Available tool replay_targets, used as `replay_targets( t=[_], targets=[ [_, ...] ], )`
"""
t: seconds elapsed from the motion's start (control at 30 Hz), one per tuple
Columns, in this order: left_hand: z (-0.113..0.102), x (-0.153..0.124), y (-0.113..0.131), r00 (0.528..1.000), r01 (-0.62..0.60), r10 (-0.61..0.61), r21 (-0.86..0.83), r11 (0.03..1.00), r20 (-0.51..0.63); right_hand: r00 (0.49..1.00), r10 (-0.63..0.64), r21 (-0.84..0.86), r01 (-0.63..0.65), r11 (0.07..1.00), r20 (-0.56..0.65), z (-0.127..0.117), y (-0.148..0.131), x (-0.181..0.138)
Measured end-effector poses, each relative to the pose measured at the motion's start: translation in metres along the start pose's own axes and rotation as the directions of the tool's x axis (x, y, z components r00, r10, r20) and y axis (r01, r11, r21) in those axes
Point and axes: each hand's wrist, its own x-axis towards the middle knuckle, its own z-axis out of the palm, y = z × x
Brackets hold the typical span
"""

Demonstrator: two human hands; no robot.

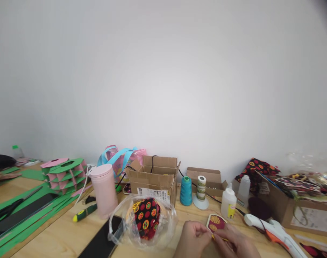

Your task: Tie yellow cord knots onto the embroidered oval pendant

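Note:
My left hand (192, 239) and my right hand (236, 243) are close together low in the head view, fingertips pinched. Between them shows a bit of thin yellow cord (213, 237); both hands appear closed on it, though the fingers cover most of it. Just behind the fingertips lies a maroon fabric piece (216, 223) with gold motifs and a pale edge, its lower part hidden by the hands. Left of my left hand, a clear plastic bag (170, 224) holds black fabric (146, 218) with red and yellow flower prints.
A glue bottle (228, 202), a teal thread cone (186, 191) and a spool stand (201, 203) stand behind the hands. At right are a white-and-orange glue gun (276, 233) and a filled carton (292, 211). Leftward are a phone (99, 240), a pink tumbler (104, 190) and a screwdriver (84, 212).

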Motion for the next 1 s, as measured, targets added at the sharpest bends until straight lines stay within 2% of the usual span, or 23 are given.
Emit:
replay_targets(
  t=[0.17,0.37,0.63,0.8,1.0],
  targets=[
    [0.001,-0.001,0.009,0.995,-0.042,0.039,0.032,0.999,0.088,0.992,0.119,0.063,-0.122,0.991,0.047,-0.004,-0.008,0.000],
    [0.001,0.001,0.009,0.987,-0.085,0.081,0.022,0.996,0.140,0.988,0.128,0.160,-0.141,0.977,0.085,-0.010,-0.015,0.002],
    [0.000,-0.001,0.008,0.984,-0.097,0.096,0.003,0.995,0.148,0.984,0.155,0.147,-0.167,0.975,0.090,-0.004,-0.007,-0.001],
    [0.001,-0.002,0.008,0.988,-0.120,0.113,0.063,0.991,0.103,0.989,0.138,0.067,-0.142,0.988,0.062,-0.004,-0.006,-0.002],
    [0.003,-0.002,0.005,0.988,-0.144,0.134,0.163,0.976,0.075,0.981,0.163,0.046,-0.168,0.985,0.104,-0.003,-0.006,-0.002]
  ],
)
